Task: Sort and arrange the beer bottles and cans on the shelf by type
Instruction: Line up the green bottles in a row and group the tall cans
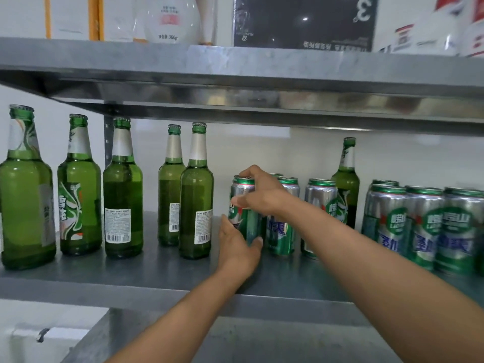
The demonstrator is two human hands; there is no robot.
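left hand (pixel 237 247): bare | right hand (pixel 262 195): bare | forearms (pixel 183 315): bare to frame edge | fingers (pixel 246 172): short nails

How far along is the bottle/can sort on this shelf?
Done: five green bottles stand grouped at the left, and most cans cluster at the right. In hand: the left hand and right hand both grip a single can beside the bottle group. Left: one stray bottle stands among the cans and probably belongs with the others.
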